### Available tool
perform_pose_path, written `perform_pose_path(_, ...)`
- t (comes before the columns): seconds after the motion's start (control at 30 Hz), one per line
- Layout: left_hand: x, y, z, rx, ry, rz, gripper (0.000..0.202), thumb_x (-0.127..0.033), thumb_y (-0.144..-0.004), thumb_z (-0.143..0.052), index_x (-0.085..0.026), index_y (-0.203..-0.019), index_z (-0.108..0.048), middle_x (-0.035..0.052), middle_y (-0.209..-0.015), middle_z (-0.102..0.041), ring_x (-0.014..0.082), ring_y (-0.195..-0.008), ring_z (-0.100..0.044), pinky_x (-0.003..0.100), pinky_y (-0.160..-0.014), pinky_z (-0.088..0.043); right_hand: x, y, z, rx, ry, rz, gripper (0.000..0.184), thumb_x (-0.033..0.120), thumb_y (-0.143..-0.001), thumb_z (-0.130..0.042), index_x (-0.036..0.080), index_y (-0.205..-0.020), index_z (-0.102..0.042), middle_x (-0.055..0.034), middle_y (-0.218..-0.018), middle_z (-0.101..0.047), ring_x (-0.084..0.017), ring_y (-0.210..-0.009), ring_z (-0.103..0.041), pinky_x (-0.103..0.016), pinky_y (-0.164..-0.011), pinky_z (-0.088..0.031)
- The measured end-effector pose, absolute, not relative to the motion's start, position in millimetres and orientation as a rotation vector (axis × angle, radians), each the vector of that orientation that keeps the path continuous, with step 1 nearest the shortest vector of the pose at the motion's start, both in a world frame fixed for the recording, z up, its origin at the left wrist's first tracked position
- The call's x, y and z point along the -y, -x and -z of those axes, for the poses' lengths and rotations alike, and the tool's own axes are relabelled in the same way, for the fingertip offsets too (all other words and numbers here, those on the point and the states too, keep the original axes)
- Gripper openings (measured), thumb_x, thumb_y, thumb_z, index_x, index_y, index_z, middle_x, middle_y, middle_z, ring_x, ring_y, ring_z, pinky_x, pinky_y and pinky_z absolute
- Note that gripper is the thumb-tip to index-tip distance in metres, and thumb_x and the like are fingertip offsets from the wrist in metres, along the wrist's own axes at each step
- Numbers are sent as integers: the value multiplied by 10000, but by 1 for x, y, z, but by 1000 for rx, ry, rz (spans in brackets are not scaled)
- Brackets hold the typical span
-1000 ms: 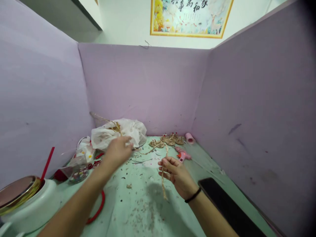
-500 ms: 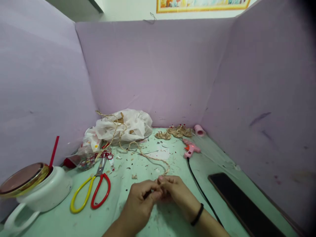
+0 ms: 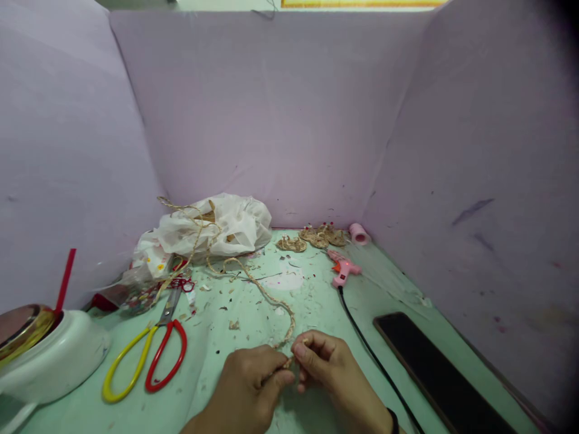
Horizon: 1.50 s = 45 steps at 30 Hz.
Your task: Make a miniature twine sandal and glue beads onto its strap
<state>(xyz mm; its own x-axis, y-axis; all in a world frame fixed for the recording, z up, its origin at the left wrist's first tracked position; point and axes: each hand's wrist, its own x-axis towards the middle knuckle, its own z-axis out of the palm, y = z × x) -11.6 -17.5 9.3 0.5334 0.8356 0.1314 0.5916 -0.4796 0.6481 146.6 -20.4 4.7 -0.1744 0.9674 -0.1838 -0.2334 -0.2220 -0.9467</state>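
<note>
A braided straw cord [image 3: 266, 293] runs from the white plastic bag across the table to my hands. My left hand [image 3: 253, 383] pinches the cord near its end, thumb and forefinger pressed together. Just to its right, my right hand [image 3: 328, 364] is closed in a pinch at the tip of the cord; a small pale bit shows at its fingers. The fingertips of both hands nearly meet. A dark band sits on my right wrist.
Scissors [image 3: 165, 337] with yellow and red handles lie left. A pink glue gun [image 3: 346, 270] with a black cable, a phone [image 3: 434, 367] and a pink roll [image 3: 359, 234] are right. Behind are woven straw pieces [image 3: 316, 238] and the plastic bag [image 3: 239, 223]; a white pot [image 3: 67, 355] stands front left.
My view has tilted down and shifted slightly right. My hands, earlier pressed together, have come slightly apart, and more of the cord end shows between them.
</note>
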Motion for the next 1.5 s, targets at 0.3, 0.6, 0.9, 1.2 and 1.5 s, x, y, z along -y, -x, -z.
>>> perform_pose_path(0.3,-19,79,-57,-2483,-2112,6,302,-145,-741,-354,-202,-910,-598,110,-911,-660,314,-801,-622,358,-574,-404,15,-158,-1,867,1158,-1475,381,488,-580,-717,148,-619,-550,51,-519,-498,-69,-449,-486,-201,-448,-437)
perform_pose_path(0.6,11,97,-60,-1649,-2075,-53,709,-279,-644,-604,-307,-1316,-376,4,-1388,-385,250,-1233,-372,348,-1007,-301,9,-156,21,1076,1358,-1366,224,327,-646,-615,134,-758,-607,48,-489,-483,-100,-449,-452,-235,-438,-400)
perform_pose_path(0.9,23,23,-36,-1204,-1921,-724,244,-253,-815,-450,-161,-865,-670,47,-825,-624,144,-766,-529,235,-711,-388,21,-155,19,1362,1334,-1304,213,388,-700,-617,197,-789,-653,23,-498,-554,-146,-502,-518,-264,-522,-415)
perform_pose_path(1.2,9,19,-4,-1178,-1490,-505,206,-296,-728,-479,-142,-617,-558,-56,-455,-411,81,-432,-345,207,-438,-253,22,-144,7,966,1251,-1513,315,389,-517,-769,147,-694,-673,23,-509,-575,-91,-427,-482,-229,-433,-413)
perform_pose_path(1.5,3,10,-2,-1140,-1531,-509,348,-372,-731,-446,-157,-457,-449,-58,-396,-338,66,-409,-255,230,-431,-176,18,-148,12,848,1253,-1563,383,394,-444,-811,105,-661,-682,-10,-525,-609,-87,-421,-513,-218,-418,-416)
